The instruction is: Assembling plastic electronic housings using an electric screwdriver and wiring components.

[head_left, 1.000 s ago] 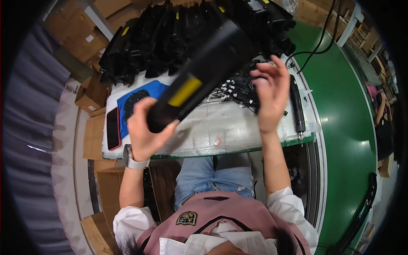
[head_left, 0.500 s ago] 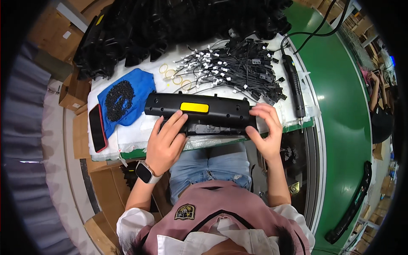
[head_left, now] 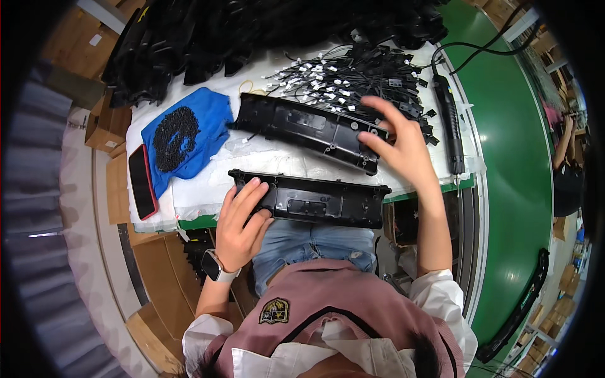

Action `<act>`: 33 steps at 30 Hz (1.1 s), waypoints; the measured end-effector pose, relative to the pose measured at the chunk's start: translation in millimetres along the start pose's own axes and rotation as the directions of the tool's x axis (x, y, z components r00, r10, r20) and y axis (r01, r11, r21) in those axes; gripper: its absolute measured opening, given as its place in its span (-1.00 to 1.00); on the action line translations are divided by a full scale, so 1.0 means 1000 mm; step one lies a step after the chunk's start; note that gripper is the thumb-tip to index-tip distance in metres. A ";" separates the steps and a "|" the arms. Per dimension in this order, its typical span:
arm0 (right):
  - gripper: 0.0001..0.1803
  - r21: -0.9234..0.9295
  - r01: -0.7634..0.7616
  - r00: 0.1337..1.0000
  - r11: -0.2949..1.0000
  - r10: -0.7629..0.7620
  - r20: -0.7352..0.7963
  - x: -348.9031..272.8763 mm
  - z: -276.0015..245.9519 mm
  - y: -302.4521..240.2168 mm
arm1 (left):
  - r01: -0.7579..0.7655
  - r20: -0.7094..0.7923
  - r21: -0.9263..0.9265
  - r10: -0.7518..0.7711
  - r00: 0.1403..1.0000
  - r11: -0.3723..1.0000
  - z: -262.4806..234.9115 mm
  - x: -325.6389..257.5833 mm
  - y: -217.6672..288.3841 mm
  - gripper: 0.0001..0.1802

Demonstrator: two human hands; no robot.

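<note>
Two long black plastic housing halves lie one beyond the other, hollow sides up. My left hand point(head_left: 241, 223) grips the left end of the near half point(head_left: 353, 205), fingertips inside it and thumb at its front edge. Beyond it, the far half point(head_left: 296, 123) slants down to the right, close to the cable pile. My right hand point(head_left: 403, 148) is at that half's right end, thumb and index finger spread wide. The thumb tip overlaps the far half; the other fingers are partly hidden.
Behind lies a bundle of black cables with white connectors point(head_left: 328, 79). A blue cloth with small black screws point(head_left: 176, 138) and a phone point(head_left: 142, 183) are at left. An electric screwdriver point(head_left: 449, 126) lies at right. Black plastic parts point(head_left: 252, 38) are heaped at the back.
The two halves have come apart. The upper one, with the yellow label, has been turned over and moved away with my right hand; my left hand stays on the near half.
</note>
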State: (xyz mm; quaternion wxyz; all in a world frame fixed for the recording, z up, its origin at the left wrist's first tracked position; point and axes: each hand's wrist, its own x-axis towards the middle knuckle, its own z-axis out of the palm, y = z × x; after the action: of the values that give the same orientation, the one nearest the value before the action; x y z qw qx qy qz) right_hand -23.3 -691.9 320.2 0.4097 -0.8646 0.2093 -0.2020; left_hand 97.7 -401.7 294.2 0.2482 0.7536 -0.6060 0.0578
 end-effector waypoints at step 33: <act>-0.93 -0.361 0.058 0.947 0.931 -0.166 -0.276 -0.047 -0.035 0.033 | 0.336 -0.138 0.273 -0.309 0.941 0.902 -0.073 -0.014 -0.119 -0.77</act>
State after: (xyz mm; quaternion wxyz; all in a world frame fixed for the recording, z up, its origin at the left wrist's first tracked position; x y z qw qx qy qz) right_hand -87.6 -707.9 306.5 0.2013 -0.8928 0.2517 -0.3146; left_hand 221.9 -339.9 316.0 0.1677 0.8683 -0.4456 0.1394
